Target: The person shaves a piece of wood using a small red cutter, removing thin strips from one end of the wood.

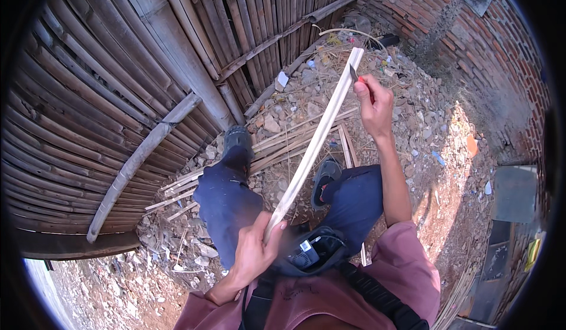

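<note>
A long pale strip of split bamboo [321, 135] slants up and away from my lap, with a groove running along it. My left hand [254, 248] is closed round its near end. Near the far end, my right hand [376, 105] grips a small knife with a red handle [360, 79]. The knife's dark blade [352, 71] lies against the strip's right side, close to the tip. Whether the edge has cut into the strip, I cannot tell.
Bamboo strips [289, 144] lie on the rubble ground between and beyond my shoes. A bamboo-slat wall [88, 88] rises on the left, a brick wall [471, 41] on the right. An open black bag [312, 253] sits at my waist. Grey panels [514, 193] stand at the right.
</note>
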